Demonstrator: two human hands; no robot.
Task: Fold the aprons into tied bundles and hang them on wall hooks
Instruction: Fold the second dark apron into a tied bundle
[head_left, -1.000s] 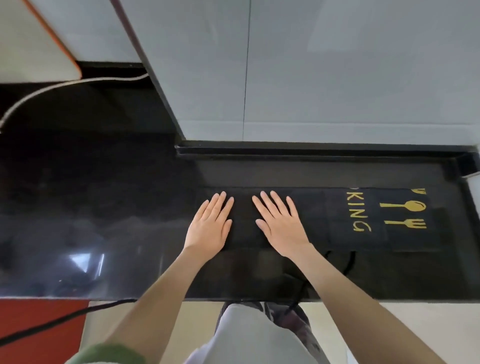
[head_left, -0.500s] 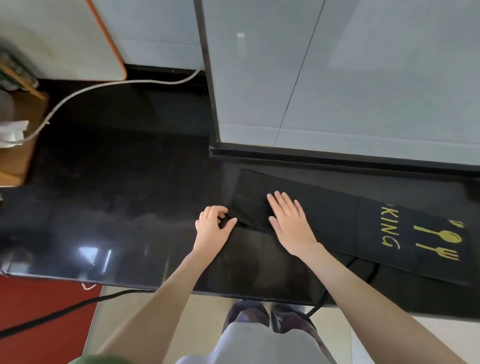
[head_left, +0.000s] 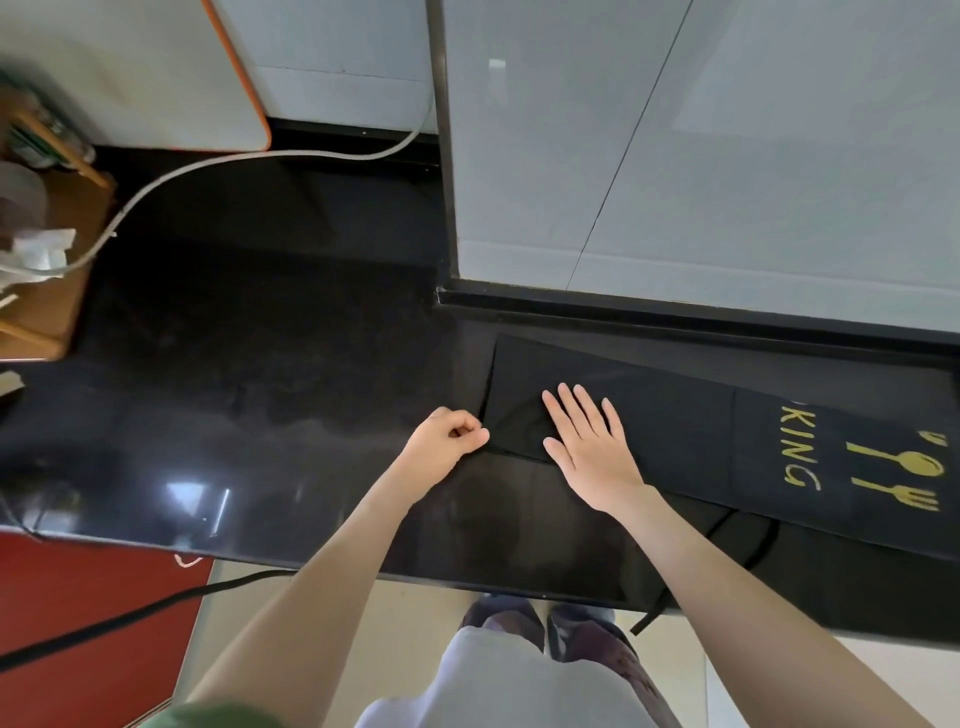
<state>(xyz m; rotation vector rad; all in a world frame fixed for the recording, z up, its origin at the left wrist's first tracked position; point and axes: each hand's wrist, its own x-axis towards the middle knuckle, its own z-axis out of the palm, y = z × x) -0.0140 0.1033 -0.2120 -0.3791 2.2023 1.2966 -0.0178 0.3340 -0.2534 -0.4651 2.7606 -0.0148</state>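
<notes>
A black apron (head_left: 675, 426) folded into a long strip lies on the dark counter (head_left: 260, 364), its yellow "KING" lettering and spoon-and-fork print at the right end. My right hand (head_left: 592, 447) presses flat on the strip near its left end, fingers straight. My left hand (head_left: 447, 447) pinches the apron's near left corner with curled fingers, and the cloth puckers there. A black apron strap (head_left: 748, 540) loops off the counter's front edge and hangs down. No wall hooks are in view.
A white cable (head_left: 218, 166) curves across the back of the counter. A wooden rack (head_left: 36, 249) with white paper stands at the far left. Grey wall tiles (head_left: 675, 156) rise right behind the apron. Below the counter edge are a red floor patch and a black cord (head_left: 130, 618).
Both hands lay flat on the apron a second ago. My left hand slid to the left corner and curled into a pinch on it. The view swung left.
</notes>
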